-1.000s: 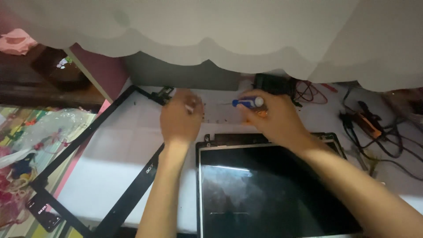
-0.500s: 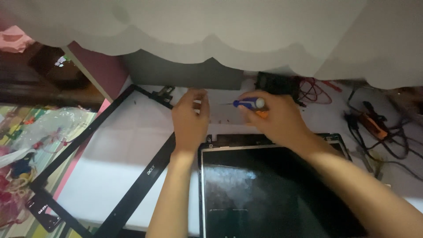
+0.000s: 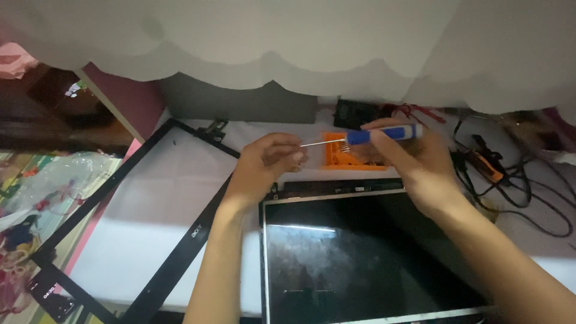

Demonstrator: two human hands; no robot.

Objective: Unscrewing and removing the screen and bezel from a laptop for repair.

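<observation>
Holding a blue-handled screwdriver [image 3: 372, 136] level above the counter [image 3: 174, 198].
Right hand [image 3: 414, 162] fingers gripped the handle; left hand [image 3: 267, 165] fingers pinched narrowly at the shaft tip. Both hovered just past the screen panel's [image 3: 360, 258] top edge, near the orange tray [image 3: 345, 157]; the black bezel frame [image 3: 180, 252] lay left.

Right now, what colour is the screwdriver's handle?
Blue with a white end, on the screwdriver in the right hand; head view.
</observation>
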